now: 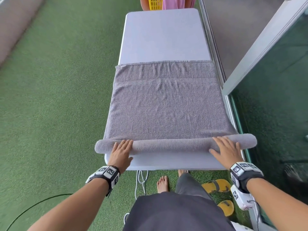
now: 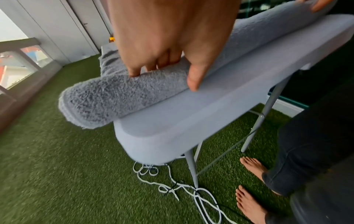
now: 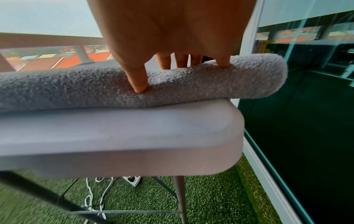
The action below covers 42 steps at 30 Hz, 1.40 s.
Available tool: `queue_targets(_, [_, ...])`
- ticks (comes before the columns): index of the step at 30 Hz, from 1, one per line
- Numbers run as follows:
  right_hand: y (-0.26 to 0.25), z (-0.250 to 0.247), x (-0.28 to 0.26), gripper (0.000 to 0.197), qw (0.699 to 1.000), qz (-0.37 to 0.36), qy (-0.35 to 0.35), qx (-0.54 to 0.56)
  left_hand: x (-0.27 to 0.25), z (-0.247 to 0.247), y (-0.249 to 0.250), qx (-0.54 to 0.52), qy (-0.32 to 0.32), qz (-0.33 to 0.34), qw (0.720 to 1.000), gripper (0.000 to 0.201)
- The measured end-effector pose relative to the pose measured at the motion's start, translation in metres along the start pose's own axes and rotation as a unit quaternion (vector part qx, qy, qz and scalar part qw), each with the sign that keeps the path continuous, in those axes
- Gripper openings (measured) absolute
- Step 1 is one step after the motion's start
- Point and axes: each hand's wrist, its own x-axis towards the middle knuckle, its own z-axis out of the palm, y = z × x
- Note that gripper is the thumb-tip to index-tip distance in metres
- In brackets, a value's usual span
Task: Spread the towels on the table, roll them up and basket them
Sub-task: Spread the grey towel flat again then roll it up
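Observation:
A grey towel (image 1: 166, 105) lies flat along the white table (image 1: 163, 35), hanging slightly over both long edges. Its near end is wound into a roll (image 1: 170, 145) across the table's width, both ends jutting past the edges. My left hand (image 1: 122, 150) rests on the roll's left part, fingers laid over the top and thumb on the near side (image 2: 162, 37). My right hand (image 1: 226, 149) presses the roll's right part with spread fingers, thumb against the roll's front (image 3: 172, 30). A yellow basket (image 1: 155, 3) and a pink cloth (image 1: 174, 3) show beyond the table's far end.
A glass wall with a metal frame (image 1: 266, 97) runs close along the table's right side. Green turf (image 1: 58, 105) surrounds the table. A white cable (image 1: 141, 179) hangs under the near edge, and yellow sandals (image 1: 216, 185) lie by my bare feet.

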Motion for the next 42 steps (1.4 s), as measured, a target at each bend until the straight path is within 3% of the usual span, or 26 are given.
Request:
queue_targets(5, [-0.031,0.007,0.001,0.065,1.000,-0.008,0.024,-0.016,-0.011,0.007,-0.026,-0.017,0.064,-0.021,0.998,0.054])
queue_targets(8, [-0.041,0.009,-0.001,0.070,0.998,-0.054,0.016,-0.016,-0.012,0.005,-0.038,-0.036,0.077,-0.054,0.995,0.052])
queue_targets(12, [-0.020,0.009,-0.008,0.070,0.996,-0.077,0.012,-0.036,-0.021,0.006,-0.030,-0.056,0.078,-0.055,0.994,0.052])
queue_targets(18, [0.004,0.009,-0.021,0.058,0.999,-0.040,0.016,-0.022,-0.027,0.021,-0.001,-0.067,0.078,-0.048,0.994,0.054])
queue_targets(24, [-0.001,-0.005,-0.009,0.049,0.997,-0.028,-0.030,-0.066,-0.017,-0.005,-0.005,-0.052,0.056,0.008,0.997,0.025])
queue_targets(27, [-0.003,-0.020,0.009,0.051,0.997,-0.014,-0.054,-0.051,0.002,-0.018,-0.011,-0.050,0.031,-0.004,0.998,0.043])
queue_targets(30, [-0.003,-0.021,0.014,0.050,1.000,-0.016,0.024,0.001,0.007,-0.019,-0.009,-0.072,0.055,-0.043,0.995,0.050])
queue_targets(34, [0.002,0.001,-0.007,0.075,0.999,-0.033,-0.033,-0.017,-0.006,-0.005,-0.007,0.009,0.008,-0.006,1.000,0.071])
queue_targets(36, [0.002,0.007,-0.015,0.074,0.998,-0.040,-0.024,-0.052,-0.009,-0.002,-0.010,0.029,0.022,0.001,0.999,0.062])
queue_targets(39, [0.001,-0.005,-0.004,0.053,0.998,-0.037,-0.021,-0.049,-0.001,-0.011,-0.010,0.038,0.049,0.010,0.998,0.032])
queue_targets(42, [-0.003,-0.027,0.015,0.048,0.997,-0.035,-0.054,-0.031,0.014,-0.025,-0.008,0.034,0.048,-0.004,0.998,0.032])
